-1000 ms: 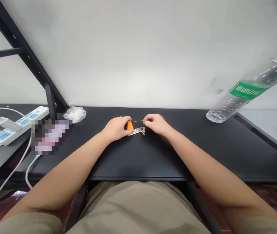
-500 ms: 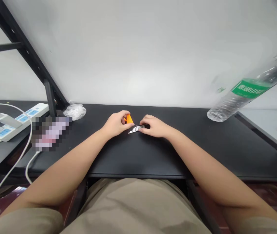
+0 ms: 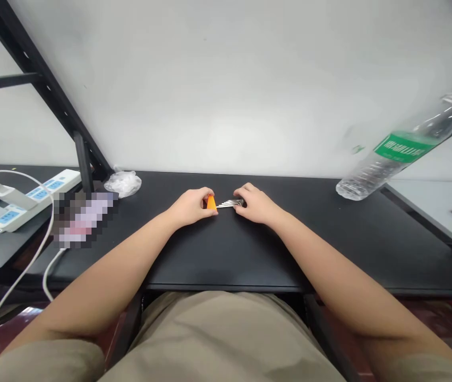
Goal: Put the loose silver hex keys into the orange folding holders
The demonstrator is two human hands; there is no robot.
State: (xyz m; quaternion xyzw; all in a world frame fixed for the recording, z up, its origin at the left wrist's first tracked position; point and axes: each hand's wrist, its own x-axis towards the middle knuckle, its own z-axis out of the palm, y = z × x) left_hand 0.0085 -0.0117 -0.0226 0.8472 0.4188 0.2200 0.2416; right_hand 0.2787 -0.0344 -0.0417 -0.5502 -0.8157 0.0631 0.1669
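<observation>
Bottle (image 3: pixel 400 148) and probably plastic bag (image 3: pixel 124 184) flank the hex keys (image 3: pixel 229 203).

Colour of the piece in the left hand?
Orange piece in the left hand; shows in the head view.

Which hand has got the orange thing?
The left hand: it pinches the orange piece between thumb and fingers. The right hand is different, with its fingers at the thin metal sticks.

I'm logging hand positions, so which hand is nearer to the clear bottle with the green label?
The right hand: it is across the table from the bottle, on its left. The left hand is farther left.
</observation>
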